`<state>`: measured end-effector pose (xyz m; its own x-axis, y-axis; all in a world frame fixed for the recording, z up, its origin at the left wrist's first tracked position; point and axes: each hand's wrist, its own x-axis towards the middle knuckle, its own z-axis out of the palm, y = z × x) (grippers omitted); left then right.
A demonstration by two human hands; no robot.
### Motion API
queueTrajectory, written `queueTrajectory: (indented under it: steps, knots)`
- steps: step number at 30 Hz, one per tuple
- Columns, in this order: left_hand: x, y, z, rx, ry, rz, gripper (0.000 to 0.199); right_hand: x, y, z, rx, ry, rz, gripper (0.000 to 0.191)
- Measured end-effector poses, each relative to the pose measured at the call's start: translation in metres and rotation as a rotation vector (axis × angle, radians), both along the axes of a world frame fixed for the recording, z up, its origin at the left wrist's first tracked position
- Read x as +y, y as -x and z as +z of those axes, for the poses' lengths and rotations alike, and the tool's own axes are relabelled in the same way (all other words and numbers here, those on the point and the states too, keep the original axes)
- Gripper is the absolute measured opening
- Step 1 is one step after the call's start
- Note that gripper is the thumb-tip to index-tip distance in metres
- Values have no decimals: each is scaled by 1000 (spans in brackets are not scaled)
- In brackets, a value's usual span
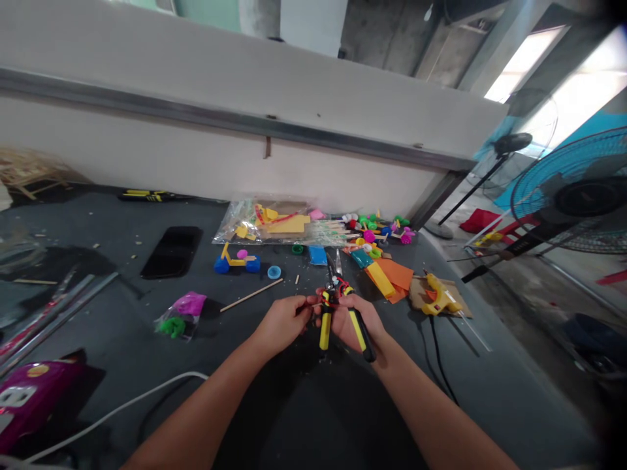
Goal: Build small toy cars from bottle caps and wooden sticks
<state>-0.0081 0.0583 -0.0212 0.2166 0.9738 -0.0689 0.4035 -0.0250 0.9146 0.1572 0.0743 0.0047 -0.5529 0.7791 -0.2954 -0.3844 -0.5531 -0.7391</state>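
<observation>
My right hand (356, 320) holds pliers (363, 333) with yellow and black handles, which are spread apart, jaws pointing away from me. Close beside them on the left, my left hand (289, 320) is closed in a pinch at the pliers' left side; what it pinches is too small to make out. A thin wooden stick (251, 295) lies on the dark table left of the jaws, with a short stick piece (296, 279) near it. Beyond are a blue bottle cap (274, 272) and a small yellow assembly with blue wheels (237, 262).
A yellow glue gun (441, 297) rests on cardboard at the right, its cord running forward. Orange sheets (396, 275), a plastic bag of parts (267, 222) and colourful pieces line the back. A phone (172, 252) and purple device (36, 398) are left. A fan (582, 196) stands right.
</observation>
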Motion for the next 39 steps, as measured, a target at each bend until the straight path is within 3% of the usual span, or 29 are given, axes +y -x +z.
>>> queueTrajectory:
  steps: [4,8,14,18,23,27,29,35,39]
  knots:
    - [3,5,-1,56,-43,33,25,1,-6,4,-23,-49,-32,38]
    - [5,9,3,-63,-13,94,22,5,-17,9,-47,-73,-48,39]
    - [9,12,9,-204,27,293,17,1,-17,15,-95,-82,82,44]
    - [13,25,8,-115,33,357,20,-3,-13,18,-118,-102,25,42]
    - [13,32,11,336,-284,207,16,8,-23,20,-443,-172,-120,37]
    - [10,11,4,513,-550,14,18,18,-29,15,-902,-359,-167,27]
    - [12,-1,-3,567,-589,-34,17,19,-28,11,-990,-421,-161,23]
    - [23,-9,-17,638,-564,11,13,15,-24,1,-903,-456,-129,26]
    - [21,3,-9,324,-349,240,14,8,-19,3,-913,-539,-71,28]
